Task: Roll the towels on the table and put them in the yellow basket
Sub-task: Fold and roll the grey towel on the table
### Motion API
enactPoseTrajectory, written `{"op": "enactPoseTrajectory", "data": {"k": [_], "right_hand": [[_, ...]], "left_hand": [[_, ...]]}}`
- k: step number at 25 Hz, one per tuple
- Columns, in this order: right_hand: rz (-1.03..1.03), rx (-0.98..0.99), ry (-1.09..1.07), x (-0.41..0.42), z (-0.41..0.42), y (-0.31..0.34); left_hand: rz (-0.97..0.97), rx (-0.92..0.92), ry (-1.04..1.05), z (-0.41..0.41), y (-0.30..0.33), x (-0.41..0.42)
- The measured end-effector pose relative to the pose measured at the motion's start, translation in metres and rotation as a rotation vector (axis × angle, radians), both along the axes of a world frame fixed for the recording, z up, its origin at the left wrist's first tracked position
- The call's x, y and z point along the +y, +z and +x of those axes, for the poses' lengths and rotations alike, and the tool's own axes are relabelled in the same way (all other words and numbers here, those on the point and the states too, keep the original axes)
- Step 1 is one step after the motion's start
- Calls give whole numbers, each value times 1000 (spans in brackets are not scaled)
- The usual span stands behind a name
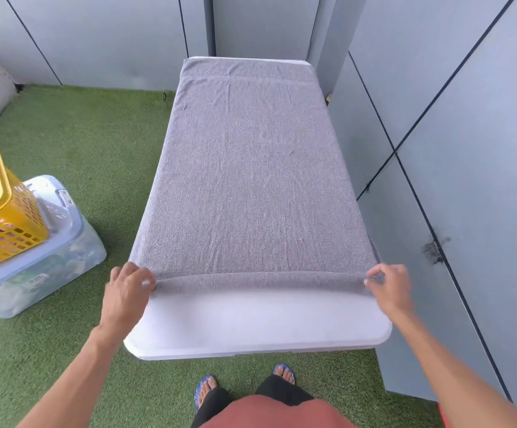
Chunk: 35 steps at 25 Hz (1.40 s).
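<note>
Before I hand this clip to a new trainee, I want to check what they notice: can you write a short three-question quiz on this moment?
1. True or false: the grey towel is already fully rolled.
2. Which part of the towel do the left hand and right hand hold? A) far corners B) near corners C) the middle
3. Fill in: the yellow basket sits on a clear plastic ____.

Key
1. False: it lies spread flat along the white table, with only the near edge turned over.
2. B: each hand pinches a near corner.
3. Box, standing on the green turf to the person's left.
</note>
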State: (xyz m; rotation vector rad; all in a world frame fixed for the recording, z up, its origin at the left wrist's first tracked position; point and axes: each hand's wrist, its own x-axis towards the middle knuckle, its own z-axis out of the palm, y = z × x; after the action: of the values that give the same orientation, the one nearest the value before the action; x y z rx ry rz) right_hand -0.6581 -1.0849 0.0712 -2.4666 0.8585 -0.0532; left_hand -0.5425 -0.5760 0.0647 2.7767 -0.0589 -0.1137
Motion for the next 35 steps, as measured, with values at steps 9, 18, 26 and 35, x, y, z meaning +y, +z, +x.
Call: {"op": "enactPoseTrajectory", "data": {"k": [9, 18, 26, 35], "right_hand": [[-419, 123, 283, 27, -14, -18], [-94, 329, 374, -6, -12, -1], [-384, 75, 98, 19, -13, -4], [-350, 178, 163, 34, 13, -7]], "left_hand": [[126, -88, -141, -46, -18, -13], [17, 261, -153, -2, -6, 1], [93, -115, -107, -11, -10, -12], [121, 41, -170, 5, -10, -24]]}}
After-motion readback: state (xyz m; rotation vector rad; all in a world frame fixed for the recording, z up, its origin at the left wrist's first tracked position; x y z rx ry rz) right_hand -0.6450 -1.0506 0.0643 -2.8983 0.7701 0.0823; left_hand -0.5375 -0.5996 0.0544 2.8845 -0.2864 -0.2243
